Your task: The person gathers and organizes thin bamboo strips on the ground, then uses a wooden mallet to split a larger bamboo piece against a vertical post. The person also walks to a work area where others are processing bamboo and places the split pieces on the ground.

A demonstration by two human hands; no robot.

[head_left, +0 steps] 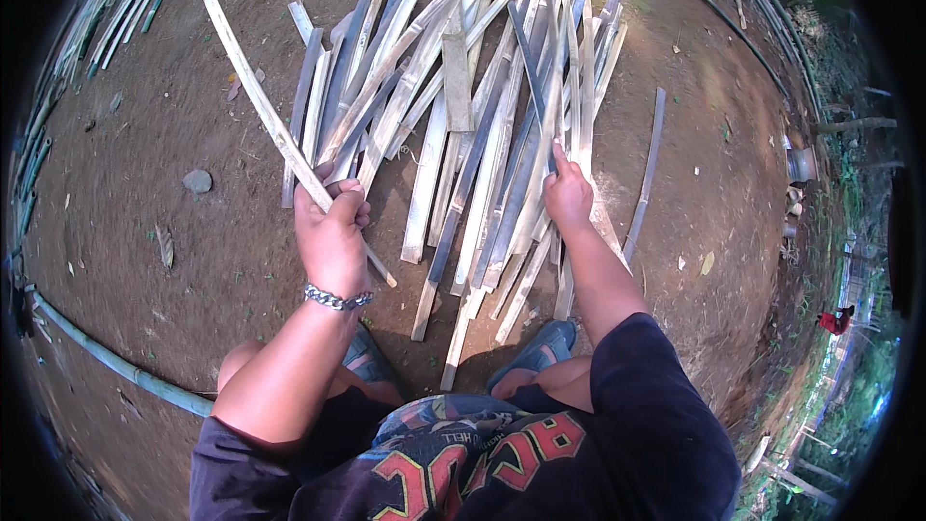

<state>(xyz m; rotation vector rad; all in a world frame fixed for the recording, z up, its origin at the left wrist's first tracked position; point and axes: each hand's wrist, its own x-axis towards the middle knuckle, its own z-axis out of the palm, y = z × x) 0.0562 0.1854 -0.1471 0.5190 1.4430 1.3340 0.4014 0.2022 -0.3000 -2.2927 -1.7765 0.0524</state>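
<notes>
Left hand point(330, 232): closed around one pale strip point(249, 77), thumb along the top, fingers wrapped under. Strip runs on a slant: long end up and left past the pile, short end poking out below the hand, toward the body. Chain bracelet point(338, 298) on that wrist.

Right hand point(567, 198): index finger extended forward over the right part of the pile point(458, 87), other fingers curled in. Fingertip is at a pale strip there; can't tell if it's touching, or if the curled fingers have hold of anything.

Pile sits on bare brown soil point(125, 222) in front of the person: split strips, mix of pale and dark grey faces, crossing at odd angles, mostly pointing away from the body. Nearest ends reach down between the two sandals point(552, 342).

Around it: one curved grey strip point(647, 174) lies apart, right of the pile. Grey stone point(198, 180) left of the left hand. Green pole point(116, 362) on the ground lower left, bundle of long thin canes point(130, 5) upper left.
</notes>
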